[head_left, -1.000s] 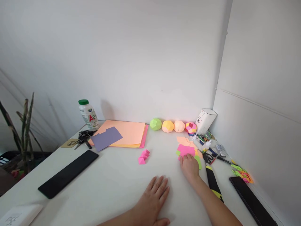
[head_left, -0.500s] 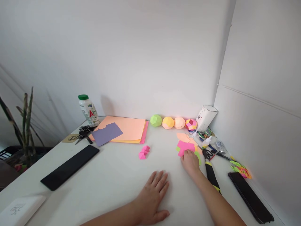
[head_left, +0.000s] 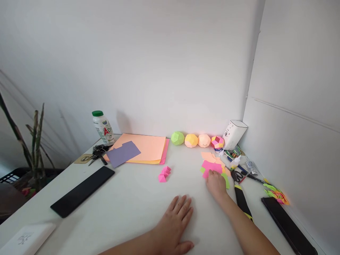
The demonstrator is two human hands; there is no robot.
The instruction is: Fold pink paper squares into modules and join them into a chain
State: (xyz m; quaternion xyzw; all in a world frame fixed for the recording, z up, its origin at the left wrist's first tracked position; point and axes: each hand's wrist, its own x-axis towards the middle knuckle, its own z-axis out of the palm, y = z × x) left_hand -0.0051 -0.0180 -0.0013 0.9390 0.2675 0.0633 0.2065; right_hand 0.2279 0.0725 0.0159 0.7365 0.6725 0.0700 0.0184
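My left hand lies flat on the white table, palm down, fingers spread, holding nothing. To the right, my right hand has its fingers curled at the lower edge of a bright pink paper piece; the fingertips are partly hidden. Under and around that piece are green paper and peach paper scraps. Between the hands and the wall sits a small cluster of folded pink paper shapes, touched by neither hand.
Several faceted paper balls, one of them green, line the wall. Coloured sheets carry a purple piece. A utility knife, scissors and glue bottle lie right. A bottle, keys and black slab stand left.
The whole view has shifted slightly, so everything appears a little lower and further right. Both hands keep the same pose, the right still at the pink paper.
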